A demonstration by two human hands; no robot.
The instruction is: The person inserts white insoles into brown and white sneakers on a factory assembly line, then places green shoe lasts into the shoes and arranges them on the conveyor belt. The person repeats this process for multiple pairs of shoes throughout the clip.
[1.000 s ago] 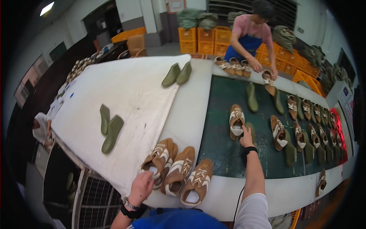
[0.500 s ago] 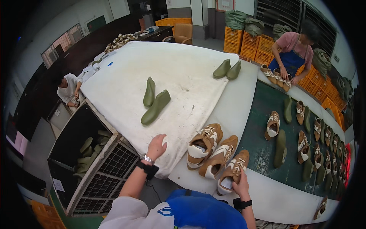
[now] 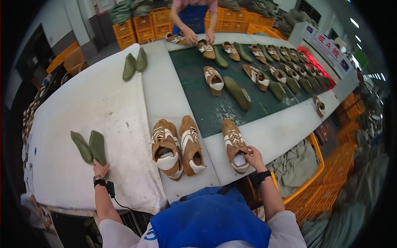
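Observation:
On the white cloth at the left, my left hand (image 3: 100,168) closes on the near end of a green shoe last (image 3: 97,146). A second green last (image 3: 81,146) lies beside it, angled away. My right hand (image 3: 255,158) pinches the heel collar of a brown sneaker (image 3: 234,140) with white stripes, which rests on the white table strip, toe pointing away. Between my hands stand two similar brown sneakers, one (image 3: 166,149) nearer the cloth and one (image 3: 191,146) touching its right side.
A green belt (image 3: 194,82) carries several sneakers and lasts. Two lasts (image 3: 129,67) stand on the cloth's far corner. Across the belt, a person's hands (image 3: 198,36) handle sneakers. A yellow crate (image 3: 320,165) with grey-green cloth sits at the right, near stacked orange crates (image 3: 322,186).
The view has swung to the right. My left hand has reached out to the green last and taken hold of it. My right hand has drawn its sneaker rightward, apart from the other two.

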